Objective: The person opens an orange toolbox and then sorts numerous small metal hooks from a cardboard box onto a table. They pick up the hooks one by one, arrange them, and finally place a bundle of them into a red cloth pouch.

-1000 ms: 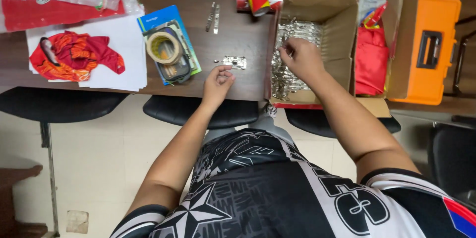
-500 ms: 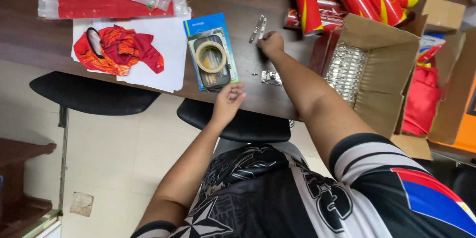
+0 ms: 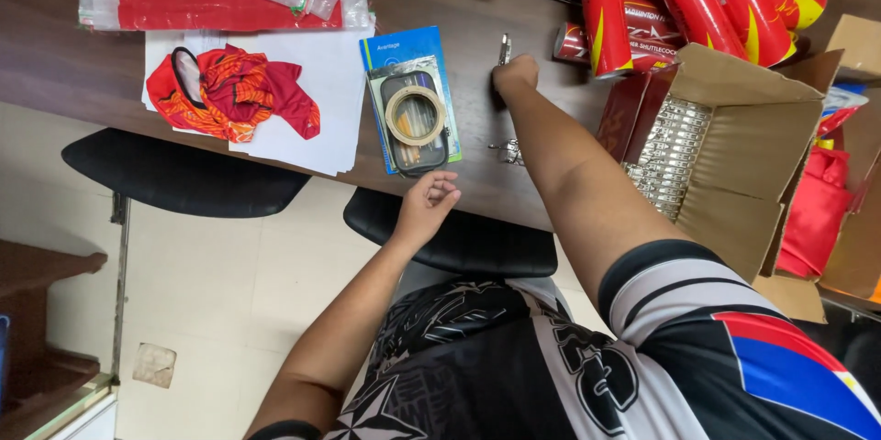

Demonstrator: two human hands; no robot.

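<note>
— Metal clip (image 3: 504, 47) lies on the bench (image 3: 73, 82), just beyond my right hand (image 3: 515, 75), which is fisted; whether it grips, I cannot tell.
— Left hand (image 3: 428, 204)?
— Half-open, holding nothing, below the tape roll (image 3: 415, 115).

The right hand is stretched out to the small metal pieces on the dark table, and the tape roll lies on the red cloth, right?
Not quite. The head view shows the tape roll lying on the blue packet, not the red cloth. The right hand is indeed stretched out to the metal pieces on the dark table.
</note>
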